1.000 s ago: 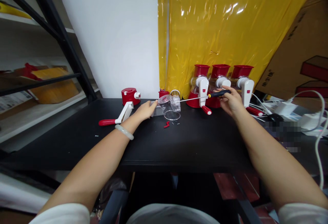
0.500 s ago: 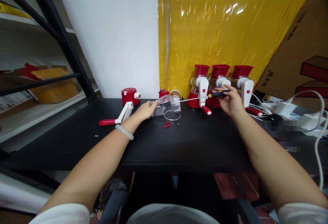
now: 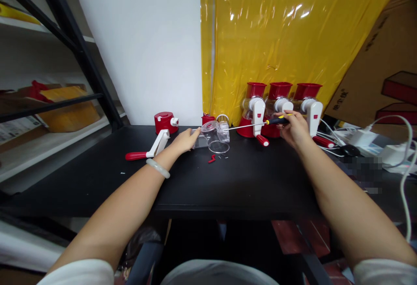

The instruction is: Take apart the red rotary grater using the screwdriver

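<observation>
My left hand [image 3: 187,140] grips the left end of a clear plastic housing [image 3: 213,135], which lies on its side on the black table. My right hand [image 3: 295,128] holds a long screwdriver [image 3: 276,120] by its black and yellow handle. The shaft runs left, roughly level, and its tip reaches the clear housing; the exact contact point is too small to make out. Just in front of the housing lie a small red part [image 3: 212,159] and several tiny metal pieces [image 3: 223,157].
A red base [image 3: 164,122] and a white crank with a red handle [image 3: 136,156] are left of my left hand. Three red-and-white grinders [image 3: 256,89] stand behind the screwdriver. White cables and a power strip [image 3: 399,157] lie at the right. A black-framed shelf stands left.
The fingers of my right hand have shifted and curled more around the screwdriver handle. My left hand and the clear housing have stayed in place.
</observation>
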The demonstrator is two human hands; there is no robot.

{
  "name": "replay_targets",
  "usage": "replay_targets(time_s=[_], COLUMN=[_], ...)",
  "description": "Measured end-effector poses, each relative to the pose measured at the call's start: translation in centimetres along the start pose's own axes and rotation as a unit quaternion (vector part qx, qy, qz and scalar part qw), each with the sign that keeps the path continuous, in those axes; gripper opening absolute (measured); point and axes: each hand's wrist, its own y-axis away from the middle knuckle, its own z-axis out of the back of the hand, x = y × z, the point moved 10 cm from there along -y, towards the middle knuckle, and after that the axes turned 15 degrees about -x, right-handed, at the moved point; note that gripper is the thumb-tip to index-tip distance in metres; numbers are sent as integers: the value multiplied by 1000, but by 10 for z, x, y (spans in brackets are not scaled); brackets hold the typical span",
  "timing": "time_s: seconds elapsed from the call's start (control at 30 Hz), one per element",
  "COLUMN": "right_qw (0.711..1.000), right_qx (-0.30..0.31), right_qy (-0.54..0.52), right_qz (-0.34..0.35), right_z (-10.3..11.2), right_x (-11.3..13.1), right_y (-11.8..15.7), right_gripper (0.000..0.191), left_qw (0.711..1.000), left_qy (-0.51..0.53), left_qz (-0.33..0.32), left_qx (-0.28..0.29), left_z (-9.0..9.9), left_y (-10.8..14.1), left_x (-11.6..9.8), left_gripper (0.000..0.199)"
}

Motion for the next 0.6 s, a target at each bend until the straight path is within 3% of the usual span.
replay_targets(time_s=[0.6], right_qw=[999], right_qx=[8], right_qy=[-12], right_qz=[30], right_z=[-1], right_x=[0], right_y=[-3], right_gripper=[24], left_qw=[1000], left_qy=[9], left_qz=[3], left_qx=[2], left_z=[0], left_y=[1], left_x=[0], left_gripper=[63])
